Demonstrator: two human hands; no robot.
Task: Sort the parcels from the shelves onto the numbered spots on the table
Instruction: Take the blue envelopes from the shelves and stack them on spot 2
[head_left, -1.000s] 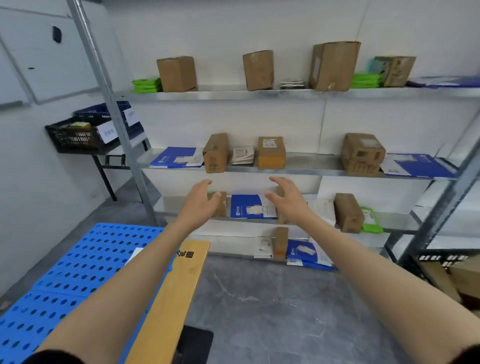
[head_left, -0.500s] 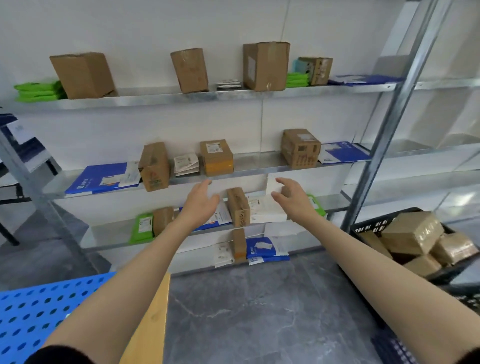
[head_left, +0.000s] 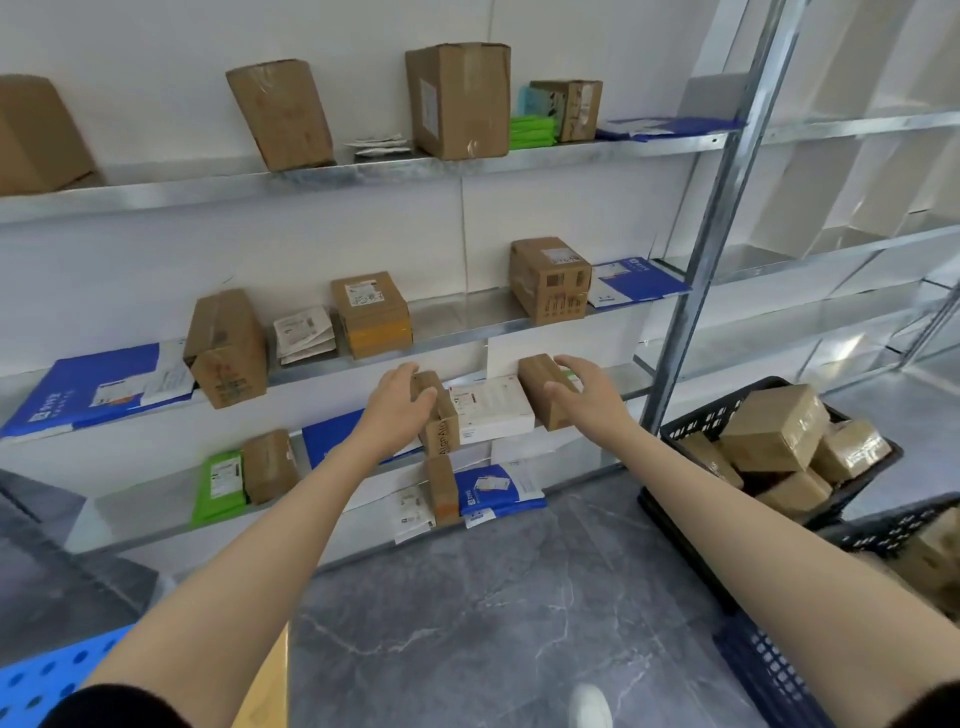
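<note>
Both my arms reach to the third shelf (head_left: 613, 382) of a metal rack. My left hand (head_left: 400, 402) curls over the top of a narrow upright brown box (head_left: 442, 431), thumb on its front. A second brown box (head_left: 540, 395) lies to the right; my right hand (head_left: 584, 389) grips its right side, fingers over the top. Between the two boxes lies a flat white parcel (head_left: 491, 413). The other shelves hold more brown boxes, blue mailers and green pouches. The blue perforated table (head_left: 36, 680) shows at the bottom left.
A black crate (head_left: 691, 421) full of taped brown boxes stands on the floor to the right, with a second dark crate (head_left: 769, 670) nearer me. A metal upright (head_left: 727, 208) rises just right of my right hand. Grey marble floor lies below.
The view has swung right and closer to the rack. Both hands went from hovering apart in front of the shelf to closing on the two brown boxes.
</note>
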